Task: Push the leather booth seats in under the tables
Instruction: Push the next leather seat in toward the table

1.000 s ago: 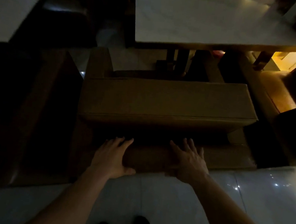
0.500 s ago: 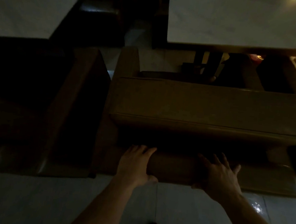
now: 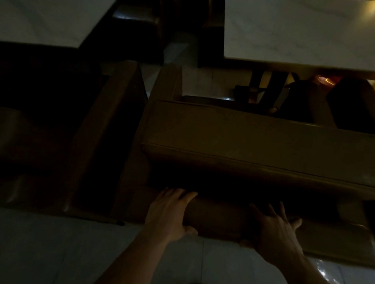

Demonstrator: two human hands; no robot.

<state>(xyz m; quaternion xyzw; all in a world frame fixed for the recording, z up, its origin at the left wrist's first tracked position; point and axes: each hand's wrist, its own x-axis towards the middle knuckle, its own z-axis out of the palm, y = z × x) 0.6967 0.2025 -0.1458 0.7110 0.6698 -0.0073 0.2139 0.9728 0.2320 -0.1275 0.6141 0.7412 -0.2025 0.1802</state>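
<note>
Left hand (image 3: 170, 211) and right hand (image 3: 275, 229) lay flat, fingers spread, on booth seat (image 3: 219, 221); backrest (image 3: 262, 149) rose just beyond fingertips.

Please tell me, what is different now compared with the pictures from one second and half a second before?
The view has swung left, so the booth seat and right table now sit further right in the picture; whether the seat itself slid toward the table is unclear. The left table shows more. Both hands stayed where they were: left hand and right hand remain flat on the seat's near padded edge, fingers spread. Nothing was let go.
</note>
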